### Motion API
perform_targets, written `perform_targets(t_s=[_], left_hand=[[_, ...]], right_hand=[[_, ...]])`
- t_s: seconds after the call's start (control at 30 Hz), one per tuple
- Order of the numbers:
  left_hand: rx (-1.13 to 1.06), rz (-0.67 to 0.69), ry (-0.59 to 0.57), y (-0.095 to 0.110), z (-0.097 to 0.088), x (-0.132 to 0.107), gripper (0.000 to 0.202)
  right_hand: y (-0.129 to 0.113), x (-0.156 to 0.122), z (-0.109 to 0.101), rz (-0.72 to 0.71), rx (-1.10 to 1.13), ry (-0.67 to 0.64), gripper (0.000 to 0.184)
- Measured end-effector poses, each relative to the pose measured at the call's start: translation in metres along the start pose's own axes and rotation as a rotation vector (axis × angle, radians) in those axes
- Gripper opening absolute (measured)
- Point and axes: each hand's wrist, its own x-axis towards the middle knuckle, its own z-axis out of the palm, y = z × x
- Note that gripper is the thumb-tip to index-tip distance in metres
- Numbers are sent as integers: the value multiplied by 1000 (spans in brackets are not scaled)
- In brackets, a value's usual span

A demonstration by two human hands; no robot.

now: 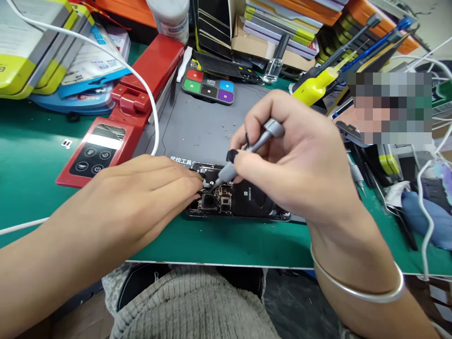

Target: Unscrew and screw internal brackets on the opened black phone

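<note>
Knurled metal screwdriver (226, 173), glossy metal bangle (369, 297), ribbed cloth garment (197, 303)

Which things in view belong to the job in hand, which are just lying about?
In the job:
- opened phone
- grey screwdriver, in the right hand, tip at the phone
- left hand, fingertips at one end
- grey mat, phone at its near edge

Apparently just lying about:
- yellow-handled tool
- red device
- clear bottle
- white tub

A white bottle (169, 19) stands near a red hinged device (131, 100).
</note>
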Motion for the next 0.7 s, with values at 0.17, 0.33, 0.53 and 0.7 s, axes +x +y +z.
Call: perform_targets(t_s=[0.17, 0.33, 0.53, 0.7], left_hand=[[-31, -32, -12, -1, 0, -1, 35], [-11, -20, 29, 2, 5, -7, 28], [-26, -26, 56, 0, 8, -13, 30], [-49, -11, 53, -1, 8, -13, 27]], right_hand=[[-3, -11, 5, -73, -101, -28, 24], [-9, -21, 6, -203, -244, -95, 23], [13, -10, 10, 90, 154, -93, 28], [17, -5, 8, 175, 297, -34, 26]])
